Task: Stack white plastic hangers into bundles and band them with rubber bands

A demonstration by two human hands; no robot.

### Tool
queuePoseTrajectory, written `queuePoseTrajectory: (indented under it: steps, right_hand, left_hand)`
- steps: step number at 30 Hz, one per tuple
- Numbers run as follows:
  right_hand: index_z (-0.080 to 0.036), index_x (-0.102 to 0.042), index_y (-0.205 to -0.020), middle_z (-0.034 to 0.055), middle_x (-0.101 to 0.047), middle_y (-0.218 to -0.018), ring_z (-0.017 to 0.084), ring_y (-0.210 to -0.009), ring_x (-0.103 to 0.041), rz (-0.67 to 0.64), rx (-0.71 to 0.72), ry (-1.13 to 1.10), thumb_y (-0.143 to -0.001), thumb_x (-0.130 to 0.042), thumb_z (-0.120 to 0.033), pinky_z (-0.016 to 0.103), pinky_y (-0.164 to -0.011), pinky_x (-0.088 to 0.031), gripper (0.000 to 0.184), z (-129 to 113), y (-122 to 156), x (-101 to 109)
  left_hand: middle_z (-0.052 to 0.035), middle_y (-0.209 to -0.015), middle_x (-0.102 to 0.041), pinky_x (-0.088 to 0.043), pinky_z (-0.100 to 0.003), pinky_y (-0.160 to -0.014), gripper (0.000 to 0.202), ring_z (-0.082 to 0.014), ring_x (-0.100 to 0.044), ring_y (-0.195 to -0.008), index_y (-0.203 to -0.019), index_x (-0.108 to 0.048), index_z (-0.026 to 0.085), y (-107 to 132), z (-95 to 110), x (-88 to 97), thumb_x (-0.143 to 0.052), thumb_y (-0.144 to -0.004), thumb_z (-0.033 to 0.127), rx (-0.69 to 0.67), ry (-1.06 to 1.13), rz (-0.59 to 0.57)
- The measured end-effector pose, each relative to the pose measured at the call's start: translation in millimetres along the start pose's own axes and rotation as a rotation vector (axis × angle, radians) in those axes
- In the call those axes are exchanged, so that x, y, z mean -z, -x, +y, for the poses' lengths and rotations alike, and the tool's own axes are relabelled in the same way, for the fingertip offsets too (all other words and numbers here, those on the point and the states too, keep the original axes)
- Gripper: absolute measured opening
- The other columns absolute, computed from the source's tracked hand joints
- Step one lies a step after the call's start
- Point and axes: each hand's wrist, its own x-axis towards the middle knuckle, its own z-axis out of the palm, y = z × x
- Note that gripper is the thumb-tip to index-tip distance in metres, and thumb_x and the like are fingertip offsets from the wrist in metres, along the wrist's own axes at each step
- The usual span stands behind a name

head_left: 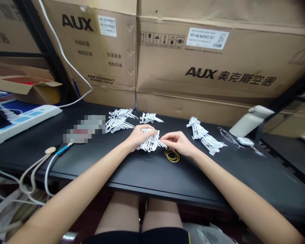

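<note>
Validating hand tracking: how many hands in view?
2: the left hand grips a bundle of white hooked pieces; the right hand has its fingertips at their straight ends. No others show.

Big blk AUX on the LH carton (pixel 99 47), w/ 分拣标签 粘贴区域 and 快递面单 粘贴区域 below, then a line ending ≤300kgf; its barcode label (pixel 107 26), too small to read! Over to the RH carton (pixel 208 59): AUX 奥克斯空调, handling signs (pixel 161 40) incl. up arrows, glass & umbrella, plus a white label (pixel 207 38), model no. approx. KFR-46G/BpR3AES1(B1), and a 25!
</note>
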Motion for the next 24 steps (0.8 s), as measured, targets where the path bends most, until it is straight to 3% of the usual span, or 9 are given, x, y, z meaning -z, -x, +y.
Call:
queuePoseTrajectory:
  steps: [6,9,13,18,24]
  right_hand:
    - [-0.015,-0.072,-0.080,0.0074,-0.066,-0.086,0.013,-0.064,-0.054,0.079,0.192,0.182,-0.075,-0.066,-0.039,0.026,-0.054,-0.042,0.025,2.5,-0.9,-0.4]
    - [-0.016,-0.069,-0.080,0.0059,-0.065,-0.081,0.014,-0.064,-0.055,0.053,0.157,0.174,-0.078,-0.063,-0.040,0.025,-0.054,-0.044,0.025,1.9,-0.1,-3.2]
    - [-0.016,-0.066,-0.080,0.0026,-0.063,-0.068,0.014,-0.057,-0.057,0.012,0.065,0.006,-0.075,-0.065,-0.045,0.027,-0.053,-0.048,0.029,-1.2,2.5,-10.0]
    - [-0.015,-0.069,-0.077,0.0030,-0.064,-0.065,0.013,-0.051,-0.055,0.127,0.069,-0.010,-0.070,-0.070,-0.044,0.027,-0.051,-0.049,0.030,-2.6,4.0,-14.5]
    - [-0.014,-0.071,-0.075,0.0053,-0.070,-0.069,0.014,-0.055,-0.058,0.165,0.077,-0.066,-0.067,-0.074,-0.039,0.028,-0.055,-0.049,0.026,-3.6,3.3,-12.4]
  left_hand:
    - [-0.0026,-0.072,-0.066,-0.042,-0.023,-0.055,0.024,-0.0136,-0.056,-0.061,-0.077,-0.068,0.015,-2.1,-3.7,0.1,-0.065,-0.067,0.038,-0.006,-0.004,0.007]
    - [-0.0030,-0.073,-0.067,-0.043,-0.024,-0.057,0.025,-0.0145,-0.058,-0.062,-0.078,-0.069,0.016,-2.3,-4.3,-0.3,-0.066,-0.067,0.038,-0.011,-0.008,0.012]
    - [-0.0043,-0.076,-0.069,-0.046,-0.026,-0.061,0.029,-0.0161,-0.061,-0.066,-0.080,-0.068,0.016,-0.3,-2.0,-0.5,-0.067,-0.068,0.042,-0.017,-0.002,-0.021]
    - [-0.0059,-0.081,-0.071,-0.048,-0.029,-0.068,0.034,-0.0189,-0.064,-0.075,-0.082,-0.068,0.016,2.4,3.1,-0.4,-0.072,-0.064,0.045,-0.027,0.019,-0.059]
    - [-0.0076,-0.083,-0.073,-0.050,-0.031,-0.072,0.029,-0.0201,-0.066,-0.077,-0.081,-0.068,0.016,1.8,1.8,-0.8,-0.069,-0.068,0.042,-0.008,0.110,-0.097]
